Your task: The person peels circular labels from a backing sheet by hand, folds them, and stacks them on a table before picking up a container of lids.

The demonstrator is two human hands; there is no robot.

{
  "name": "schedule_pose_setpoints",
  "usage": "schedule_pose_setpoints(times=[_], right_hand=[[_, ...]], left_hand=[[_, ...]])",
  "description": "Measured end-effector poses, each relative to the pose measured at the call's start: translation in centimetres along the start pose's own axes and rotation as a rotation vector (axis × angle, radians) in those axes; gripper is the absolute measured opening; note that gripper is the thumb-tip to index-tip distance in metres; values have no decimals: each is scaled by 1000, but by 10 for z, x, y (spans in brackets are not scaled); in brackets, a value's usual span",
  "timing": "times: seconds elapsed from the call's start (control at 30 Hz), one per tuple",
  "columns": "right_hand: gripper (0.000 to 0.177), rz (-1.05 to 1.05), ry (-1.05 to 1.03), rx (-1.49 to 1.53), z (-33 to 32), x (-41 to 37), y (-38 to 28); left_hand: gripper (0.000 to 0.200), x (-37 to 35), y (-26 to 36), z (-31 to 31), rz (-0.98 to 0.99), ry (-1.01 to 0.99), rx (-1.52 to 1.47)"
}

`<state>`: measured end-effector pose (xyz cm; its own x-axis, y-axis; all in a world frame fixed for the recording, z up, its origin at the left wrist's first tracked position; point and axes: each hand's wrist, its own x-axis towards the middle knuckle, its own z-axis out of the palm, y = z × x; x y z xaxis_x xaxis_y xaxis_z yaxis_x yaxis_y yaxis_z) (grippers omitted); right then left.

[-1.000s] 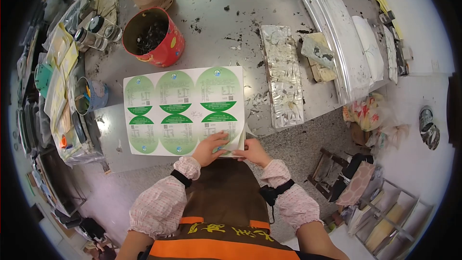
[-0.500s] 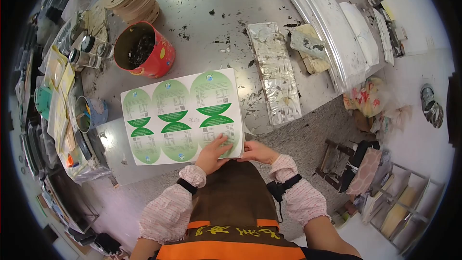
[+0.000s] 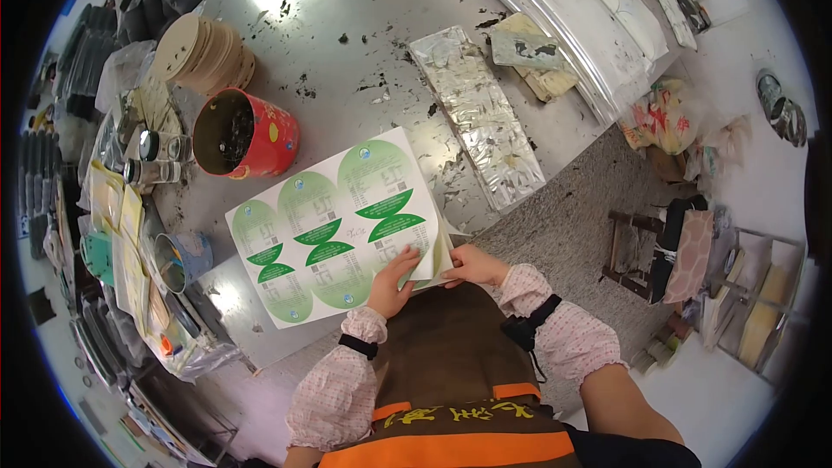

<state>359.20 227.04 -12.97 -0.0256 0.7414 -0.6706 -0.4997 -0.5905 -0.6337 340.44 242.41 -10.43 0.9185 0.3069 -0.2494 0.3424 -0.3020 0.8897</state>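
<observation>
A stack of printed label sheets (image 3: 325, 230) with green round designs lies at a tilt on the metal table. My left hand (image 3: 396, 282) rests on the lower right part of the top sheet, its fingers spread. At the stack's lower right corner, my right hand (image 3: 475, 266) pinches the edge of the sheets, thumb and fingers together. Beside my left fingertips, the top sheet's right edge is bent up and shows a pale underside.
Behind the sheets stands a red bucket (image 3: 246, 133) near round discs (image 3: 204, 54). A foil-wrapped board (image 3: 477, 117) and silvery film (image 3: 563, 26) lie on the right. A blue cup (image 3: 184, 260) and jars (image 3: 160, 146) are at the left. A stool (image 3: 663, 247) stands beyond the table edge.
The top sheet's right edge has lifted and curled near my hands. The camera view has turned, so the table and sheets appear more tilted.
</observation>
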Motion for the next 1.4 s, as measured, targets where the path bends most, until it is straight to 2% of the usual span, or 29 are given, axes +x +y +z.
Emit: schedule_pose_setpoints(times=[0.03,0.13,0.23,0.33,0.43,0.53,0.63,0.73,0.83,0.93,1.03,1.13,1.2,1.33,1.4], right_hand=[[29,-10,1,13,0,-1,-1],[31,72,210,-288,12,3,-3],[31,37,264,-297,16,2,3],[31,-45,218,-225,15,-5,-7],[33,-90,16,46,1,1,5],[28,58,188,-345,14,-2,-18],[29,185,244,-518,31,-17,-58],[33,-100,41,-119,14,-8,-20],[33,-28,32,-155,8,-5,-18],[30,99,211,-470,23,-5,-32],[27,-1,220,-365,24,-11,-32],[27,-97,61,51,14,-13,-20],[28,-17,117,-188,12,-8,-20],[30,67,309,-571,29,-4,-35],[33,-59,269,-518,25,-4,-25]], left_hand=[[45,0,-2,0,-4,1,-3],[41,0,3,2,-11,-8,14],[40,1,20,-4,0,-40,71],[41,-2,3,2,14,-41,62],[41,-3,-3,2,30,-39,40],[41,0,18,-3,31,-33,71],[42,0,18,0,6,18,38],[45,-1,7,2,-26,52,-32],[44,-1,8,1,-22,33,-26],[43,-1,10,-1,20,6,11],[43,-1,7,-3,18,-1,17],[45,-3,-9,-1,9,-11,-10],[47,-3,-18,3,-6,-7,-64],[45,-3,3,-1,0,4,0],[45,-2,12,-4,8,10,4]])
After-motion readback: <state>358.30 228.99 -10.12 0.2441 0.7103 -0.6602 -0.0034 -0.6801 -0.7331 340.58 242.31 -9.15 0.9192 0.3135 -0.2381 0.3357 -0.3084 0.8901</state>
